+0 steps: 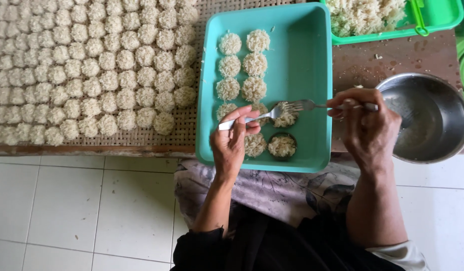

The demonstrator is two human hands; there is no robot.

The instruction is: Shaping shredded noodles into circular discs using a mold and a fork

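Over the teal tray [312, 60], each hand pinches a fork above rice rounds [242, 65]: left hand [231, 140], right hand [365, 120].

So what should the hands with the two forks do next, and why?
Probably press the loose rice clump down flat. The two forks, one in the left hand and one in the right hand, meet over it in the teal tray, and it looks rougher than the neat round cakes above.

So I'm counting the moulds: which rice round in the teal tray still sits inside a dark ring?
The round in the right column nearest the person, at the teal tray's near end. A dark ring encircles it; the rounds farther up lie bare.
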